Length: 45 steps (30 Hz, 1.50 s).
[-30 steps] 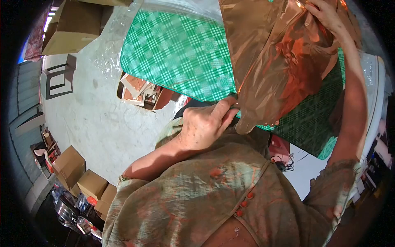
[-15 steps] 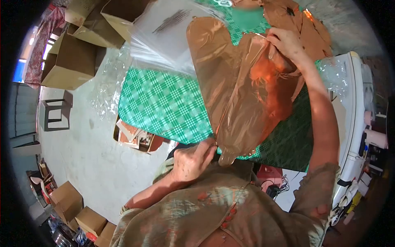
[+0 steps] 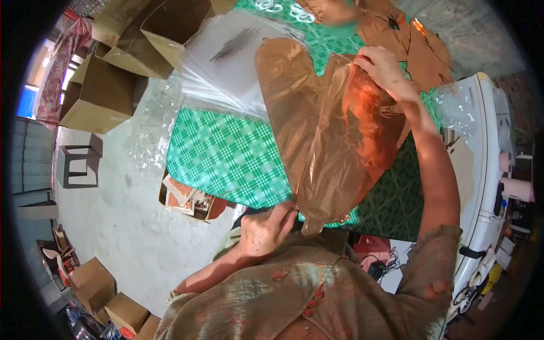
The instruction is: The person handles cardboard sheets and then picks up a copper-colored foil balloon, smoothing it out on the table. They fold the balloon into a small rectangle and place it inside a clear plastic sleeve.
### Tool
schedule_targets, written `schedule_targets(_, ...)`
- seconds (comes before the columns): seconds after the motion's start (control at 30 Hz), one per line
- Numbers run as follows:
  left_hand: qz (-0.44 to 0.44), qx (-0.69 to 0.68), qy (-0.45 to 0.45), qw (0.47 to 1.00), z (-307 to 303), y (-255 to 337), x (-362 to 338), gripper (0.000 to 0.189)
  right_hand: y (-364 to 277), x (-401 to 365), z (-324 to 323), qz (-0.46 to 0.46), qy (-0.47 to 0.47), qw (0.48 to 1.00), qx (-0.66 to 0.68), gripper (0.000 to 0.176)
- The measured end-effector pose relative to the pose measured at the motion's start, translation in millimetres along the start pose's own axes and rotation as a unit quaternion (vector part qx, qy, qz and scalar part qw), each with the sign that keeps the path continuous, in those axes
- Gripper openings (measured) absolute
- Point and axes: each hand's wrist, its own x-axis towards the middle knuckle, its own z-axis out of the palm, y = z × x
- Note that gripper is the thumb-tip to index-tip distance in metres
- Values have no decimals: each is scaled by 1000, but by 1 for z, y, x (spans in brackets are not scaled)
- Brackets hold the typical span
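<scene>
A flat, uninflated copper-coloured foil balloon (image 3: 317,153) lies across the green checked tablecloth (image 3: 226,153), with two rounded lobes at the top and a small tab at its lower end. My left hand (image 3: 265,229) is closed, pinching the balloon's lower left edge at the table's near side. At the top of the right lobe, my right hand (image 3: 382,68) grips the balloon's edge between thumb and fingers. A crease runs lengthwise down the foil, and its right part shines orange in the light.
Clear plastic sleeves (image 3: 226,68) are stacked left of the balloon. More copper foil pieces (image 3: 416,51) lie at the far right, near white rings (image 3: 302,13). Open cardboard boxes (image 3: 107,90) and a grey stool (image 3: 79,164) stand left; a white appliance (image 3: 484,147) stands right.
My right hand has shifted slightly left and down with the balloon's upper edge. The left hand keeps its pinch, and the view has tilted a little.
</scene>
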Motion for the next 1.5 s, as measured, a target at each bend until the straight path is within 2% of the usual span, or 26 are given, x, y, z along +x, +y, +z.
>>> schedule_targets(0.17, -2, 0, -5, 1000, 1, -1, -1, 25, -6, -3, 7, -20, 61, 995, -71, 22)
schedule_targets(0.27, -4, -5, -5, 1000, 1, -1, -1, 25, -8, -3, 14, -76, 178, 968, -162, 25)
schedule_targets(0.37, -4, -3, -10, 1000, 1, -2, -2, 25, -20, -7, 14, -111, 196, 955, -195, 27)
schedule_targets(0.47, -9, -6, -9, 1000, 1, 0, -1, 25, -61, -21, 18, -228, 150, 952, -142, 30)
schedule_targets(0.57, -5, -1, -8, 1000, 1, -1, -1, 25, -69, -31, 30, -270, 117, 950, -101, 34)
schedule_targets(0.6, -6, -1, -9, 1000, 0, 0, -1, 25, -69, -32, 31, -285, 135, 944, -100, 35)
schedule_targets(0.8, 3, -2, -3, 1000, 1, 0, -1, 24, -67, -38, 28, -269, 139, 950, -78, 31)
schedule_targets(1.07, -8, -4, -21, 1000, -10, 5, 2, 21, -71, -48, 25, -246, 132, 957, -78, 37)
schedule_targets(1.2, 60, 40, 62, 995, -41, 8, 31, 18, -70, -50, 29, -241, 136, 958, -80, 38)
schedule_targets(1.3, 117, 101, 46, 987, -49, 2, 67, 36, -73, -49, 22, -239, 136, 957, -88, 37)
schedule_targets(1.4, 205, 116, 34, 971, -33, -15, 99, 40, -81, -52, 17, -248, 144, 954, -90, 34)
schedule_targets(1.5, 231, 129, 4, 964, -23, -24, 111, 37, -79, -53, 21, -250, 157, 951, -89, 30)
